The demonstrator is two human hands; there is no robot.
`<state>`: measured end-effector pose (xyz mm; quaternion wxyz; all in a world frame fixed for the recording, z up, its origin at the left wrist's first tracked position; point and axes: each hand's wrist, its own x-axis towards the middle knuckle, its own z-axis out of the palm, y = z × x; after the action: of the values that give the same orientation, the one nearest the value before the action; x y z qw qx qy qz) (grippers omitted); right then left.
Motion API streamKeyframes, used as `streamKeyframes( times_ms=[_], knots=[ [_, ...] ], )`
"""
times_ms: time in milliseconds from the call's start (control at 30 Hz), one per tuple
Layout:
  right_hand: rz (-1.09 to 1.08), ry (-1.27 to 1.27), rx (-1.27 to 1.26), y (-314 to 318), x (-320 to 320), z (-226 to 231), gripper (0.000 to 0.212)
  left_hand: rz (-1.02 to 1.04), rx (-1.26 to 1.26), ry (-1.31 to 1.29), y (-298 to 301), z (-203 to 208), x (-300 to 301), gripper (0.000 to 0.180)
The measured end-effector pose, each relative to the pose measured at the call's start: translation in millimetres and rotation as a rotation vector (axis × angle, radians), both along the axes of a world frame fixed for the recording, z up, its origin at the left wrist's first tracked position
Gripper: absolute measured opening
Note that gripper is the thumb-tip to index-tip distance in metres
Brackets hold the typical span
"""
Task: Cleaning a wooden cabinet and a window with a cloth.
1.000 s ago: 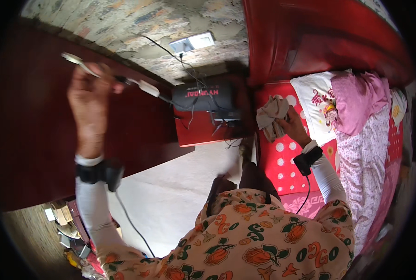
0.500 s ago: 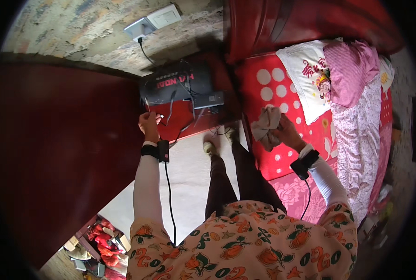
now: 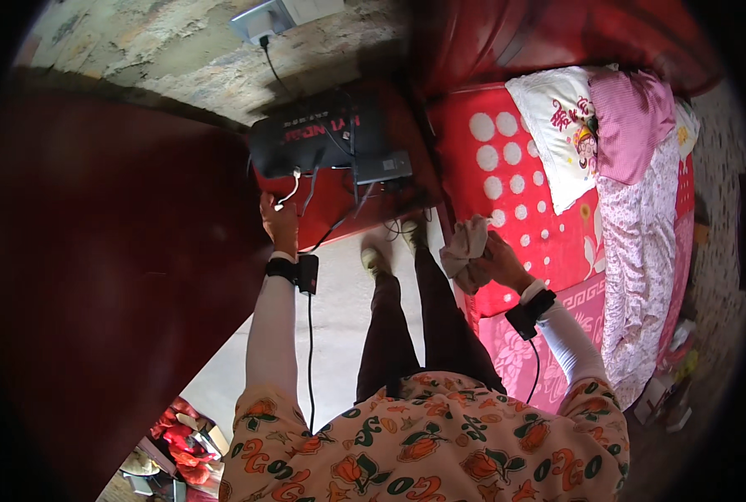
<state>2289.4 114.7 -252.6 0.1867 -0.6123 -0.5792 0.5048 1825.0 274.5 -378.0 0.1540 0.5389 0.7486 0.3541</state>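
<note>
My left hand (image 3: 279, 224) is at the front edge of a red bedside cabinet (image 3: 323, 219), fingers curled at the end of a short white cable (image 3: 294, 189). The cable runs up to the front of a long black speaker-like box (image 3: 310, 138); the exact grip is partly hidden. My right hand (image 3: 500, 261) is closed around a crumpled beige cloth (image 3: 465, 249), held over the near-left edge of the bed. On the cabinet beside the black box lies a small dark grey box (image 3: 381, 167) with black cords around it.
A black plug sits in the wall socket (image 3: 260, 23), its cord running to the cabinet top. A dark red panel (image 3: 130, 268) stands at left. The red bed (image 3: 507, 117) holds a white pillow (image 3: 553, 109) and pink cloth (image 3: 632, 125). Black cords hang at the cabinet's front.
My view has shifted slightly. The left hand has moved down and the white cable now shows stretched between it and the black box. The right hand with the cloth has come lower and leftward.
</note>
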Motion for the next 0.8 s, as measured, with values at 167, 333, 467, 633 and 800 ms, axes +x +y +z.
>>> streamKeyframes(
  times_ms=[167, 333, 467, 633, 800],
  knots=[
    [-0.074, 0.147, 0.09, -12.6, -8.7, 7.0, 0.056, 0.059, -0.377, -0.749, -52.9, 61.4, 56.3, 0.025],
    [-0.062, 0.526, -0.21, 26.7, -75.8, 12.9, 0.054, -0.716, -0.898, -1.278, -138.6, 120.9, 78.2, 0.079],
    [0.637, 0.513, 0.221, 58.2, -173.3, 65.4, 0.058, -0.378, -0.565, -1.492, -172.0, 189.9, 97.5, 0.079],
    [1.09, 0.438, 0.001, 72.5, -228.7, 98.8, 0.056, 0.052, -0.428, -1.126, -232.9, 224.1, 64.3, 0.048],
    [1.188, 0.379, -0.061, 40.9, -273.6, 128.3, 0.044, 0.086, -0.626, -0.921, -300.6, 243.7, 26.0, 0.046]
  ],
)
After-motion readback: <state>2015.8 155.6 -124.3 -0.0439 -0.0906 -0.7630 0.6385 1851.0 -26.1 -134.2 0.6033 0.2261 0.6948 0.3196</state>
